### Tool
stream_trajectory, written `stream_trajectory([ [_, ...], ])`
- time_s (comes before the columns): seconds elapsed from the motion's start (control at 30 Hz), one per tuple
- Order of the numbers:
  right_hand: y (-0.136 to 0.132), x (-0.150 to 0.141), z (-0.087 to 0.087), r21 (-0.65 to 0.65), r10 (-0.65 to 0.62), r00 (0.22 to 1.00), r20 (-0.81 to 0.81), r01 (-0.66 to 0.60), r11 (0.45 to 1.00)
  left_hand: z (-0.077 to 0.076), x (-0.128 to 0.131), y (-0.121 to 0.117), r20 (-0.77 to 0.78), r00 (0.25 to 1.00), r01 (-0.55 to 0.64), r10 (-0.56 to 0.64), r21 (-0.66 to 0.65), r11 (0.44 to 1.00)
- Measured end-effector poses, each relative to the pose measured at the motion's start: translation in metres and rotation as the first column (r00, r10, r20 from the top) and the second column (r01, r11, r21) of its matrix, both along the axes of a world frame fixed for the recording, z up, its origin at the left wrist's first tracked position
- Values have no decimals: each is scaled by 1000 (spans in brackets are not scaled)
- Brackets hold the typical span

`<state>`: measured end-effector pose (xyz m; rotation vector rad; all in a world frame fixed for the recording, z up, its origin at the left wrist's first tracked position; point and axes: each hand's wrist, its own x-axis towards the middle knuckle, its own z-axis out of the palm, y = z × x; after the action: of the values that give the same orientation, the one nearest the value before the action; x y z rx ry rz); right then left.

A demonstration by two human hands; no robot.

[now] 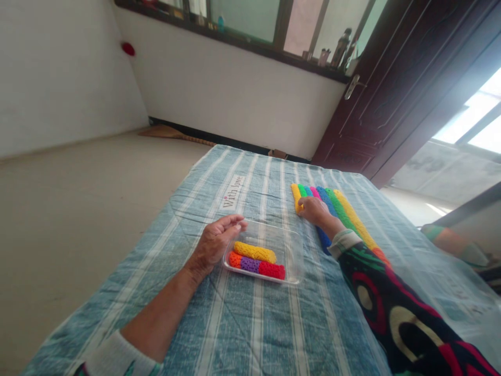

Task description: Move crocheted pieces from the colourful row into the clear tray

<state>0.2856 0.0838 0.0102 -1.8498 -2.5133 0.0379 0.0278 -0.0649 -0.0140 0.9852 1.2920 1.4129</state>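
A clear plastic container (291,261) sits on the cloth in front of me. Inside it lie a yellow crocheted roll (255,252) and, alongside, an orange, purple and red crocheted roll (250,264). My left hand (217,240) is closed at the container's far left corner, thumb and fingers together on the rim. To the right, several long crocheted strips lie side by side, among them a green strip (344,211) and a yellow strip (356,222). My right hand (316,210) pinches the short yellow crocheted piece (296,194) at the row's left end. My palm and forearm cover part of the row.
A blue-and-white striped cloth (250,324) covers the table, with "With love" printed on it. Transparent plastic (442,292) lies at the right edge. Beyond stand a dark red door (391,89) and a windowsill with bottles (341,48). A broom (168,131) lies on the floor.
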Motion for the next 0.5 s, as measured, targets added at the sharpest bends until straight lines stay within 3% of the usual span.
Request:
stream_trajectory([
  [0.5, 7, 3, 0, 5, 72, 992, -108, -72, 997, 3, 1, -1, 12, 1000, 7, -7, -6, 1000],
])
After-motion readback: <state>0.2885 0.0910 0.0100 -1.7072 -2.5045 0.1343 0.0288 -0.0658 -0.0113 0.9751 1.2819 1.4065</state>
